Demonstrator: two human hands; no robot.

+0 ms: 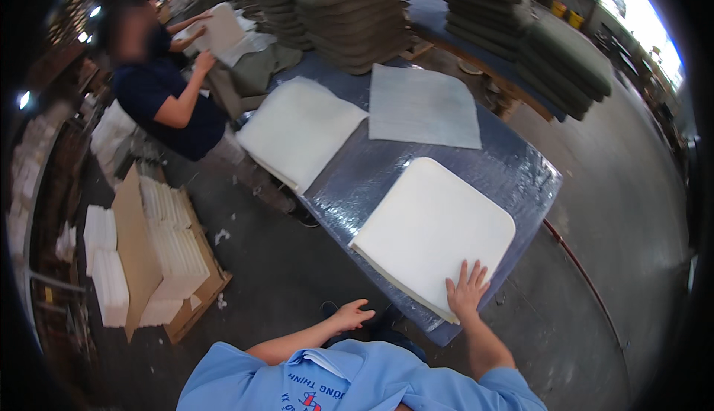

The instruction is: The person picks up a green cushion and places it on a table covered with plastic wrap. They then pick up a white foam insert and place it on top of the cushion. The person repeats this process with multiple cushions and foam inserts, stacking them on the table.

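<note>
My right hand lies flat with its fingers spread on the near right corner of a white foam cushion pad. The pad is thick, with rounded corners on its right side, and rests on the blue plastic-covered table. My left hand hangs in the air off the table's near left edge, holding nothing, its fingers loosely apart. Farther off on the table lie a second white pad at the left and a thin whitish sheet with one rounded corner.
A co-worker stands at the far left, handling a pale pad. Tall stacks of grey-green cushions rise behind the table, with more cushions at the far right. A cardboard box with white foam pieces stands left; a hose crosses the floor.
</note>
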